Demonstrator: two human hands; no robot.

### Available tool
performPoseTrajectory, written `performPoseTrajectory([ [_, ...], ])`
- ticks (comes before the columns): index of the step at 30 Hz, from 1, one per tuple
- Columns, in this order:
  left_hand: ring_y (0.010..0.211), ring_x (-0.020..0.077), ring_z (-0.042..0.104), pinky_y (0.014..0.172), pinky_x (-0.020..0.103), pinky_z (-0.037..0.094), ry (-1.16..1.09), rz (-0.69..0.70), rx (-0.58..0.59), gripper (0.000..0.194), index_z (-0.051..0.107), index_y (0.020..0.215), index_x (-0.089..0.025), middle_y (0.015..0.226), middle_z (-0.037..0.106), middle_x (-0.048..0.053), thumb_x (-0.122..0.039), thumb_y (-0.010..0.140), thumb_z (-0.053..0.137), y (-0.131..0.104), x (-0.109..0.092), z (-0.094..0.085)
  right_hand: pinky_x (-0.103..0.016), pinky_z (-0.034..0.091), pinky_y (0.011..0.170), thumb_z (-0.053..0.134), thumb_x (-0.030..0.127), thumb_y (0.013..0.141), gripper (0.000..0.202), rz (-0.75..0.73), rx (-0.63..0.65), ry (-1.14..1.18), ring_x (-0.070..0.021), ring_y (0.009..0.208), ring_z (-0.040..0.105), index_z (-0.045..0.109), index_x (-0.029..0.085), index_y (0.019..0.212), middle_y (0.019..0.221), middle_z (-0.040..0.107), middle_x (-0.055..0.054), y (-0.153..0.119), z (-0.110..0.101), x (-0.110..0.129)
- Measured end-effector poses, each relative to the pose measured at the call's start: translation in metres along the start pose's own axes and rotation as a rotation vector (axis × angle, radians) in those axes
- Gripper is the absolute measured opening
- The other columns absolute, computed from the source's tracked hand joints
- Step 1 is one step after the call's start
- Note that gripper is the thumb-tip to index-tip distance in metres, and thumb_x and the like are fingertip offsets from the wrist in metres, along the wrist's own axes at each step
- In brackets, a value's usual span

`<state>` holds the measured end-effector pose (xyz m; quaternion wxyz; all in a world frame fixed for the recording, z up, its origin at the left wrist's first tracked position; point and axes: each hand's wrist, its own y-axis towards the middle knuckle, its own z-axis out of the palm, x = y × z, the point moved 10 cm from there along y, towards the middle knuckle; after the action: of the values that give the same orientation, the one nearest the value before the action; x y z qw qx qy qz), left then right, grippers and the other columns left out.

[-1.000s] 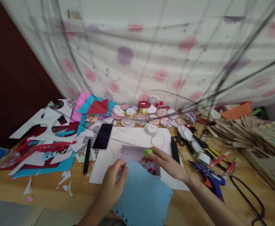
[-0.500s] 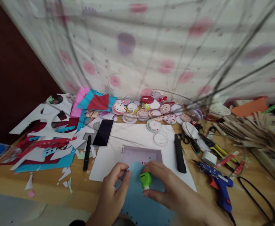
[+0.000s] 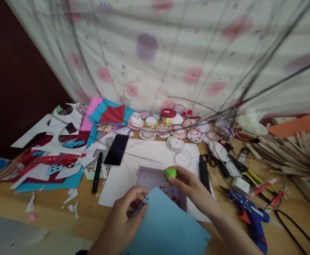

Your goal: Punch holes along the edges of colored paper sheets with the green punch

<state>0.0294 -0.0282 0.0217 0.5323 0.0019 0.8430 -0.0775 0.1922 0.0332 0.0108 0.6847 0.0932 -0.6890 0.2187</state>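
My left hand (image 3: 130, 214) pinches the left edge of a light blue sheet (image 3: 168, 225), which has small punched holes near its edges. The sheet is tilted over the front part of a shallow white box (image 3: 151, 177); small red pieces lie inside the box. In my right hand (image 3: 188, 186) a small green punch (image 3: 171, 173) is held between thumb and fingers, above the box's right side and apart from the sheet. A large white paper (image 3: 118, 187) lies under the box.
Paper scraps (image 3: 56, 159), a black phone (image 3: 116, 150) and a black pen (image 3: 97, 173) lie left. Decorated paper discs (image 3: 177, 131) are piled at the back. At the right are a black cutter (image 3: 204, 173), pliers (image 3: 250, 177), a blue glue gun (image 3: 250, 212) and wooden sticks (image 3: 300, 152).
My right hand has moved up and away from the blue sheet with the green punch. The sheet is now turned and raised in my left hand. The view has shifted slightly.
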Motion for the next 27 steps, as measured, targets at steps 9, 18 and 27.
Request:
performPoseTrajectory([
  [9,0.082,0.0168,0.065,0.072,0.019,0.052,-0.174,-0.047,0.149,0.017,0.065,0.098,-0.025,0.088,0.069,0.002,-0.031,0.084,0.058,-0.021,0.001,0.014,-0.035,0.044,0.088,0.058,0.048,0.087,0.032,0.111,0.028,0.195,-0.0206,0.097,0.059,0.067,0.019,0.095,0.101,0.068,-0.007,0.004,0.002,-0.02],
  [18,0.082,0.0178,0.064,0.073,0.02,0.053,-0.16,-0.056,0.124,0.017,0.067,0.097,-0.025,0.087,0.069,0.002,-0.029,0.081,0.06,-0.019,0.004,0.014,-0.031,0.042,0.082,0.043,0.064,0.087,0.053,0.288,0.142,0.496,-0.0195,0.084,0.063,0.067,0.017,0.084,0.086,0.069,-0.008,0.006,0.017,-0.03],
  [27,0.081,0.0165,0.064,0.073,0.019,0.052,-0.171,-0.032,0.129,0.017,0.067,0.096,-0.026,0.085,0.068,0.001,-0.027,0.081,0.06,-0.017,-0.001,0.013,-0.03,0.043,0.082,0.066,0.045,0.081,0.03,0.238,0.138,0.435,-0.0178,0.084,0.061,0.07,0.017,0.089,0.09,0.07,-0.007,0.005,0.019,-0.024],
])
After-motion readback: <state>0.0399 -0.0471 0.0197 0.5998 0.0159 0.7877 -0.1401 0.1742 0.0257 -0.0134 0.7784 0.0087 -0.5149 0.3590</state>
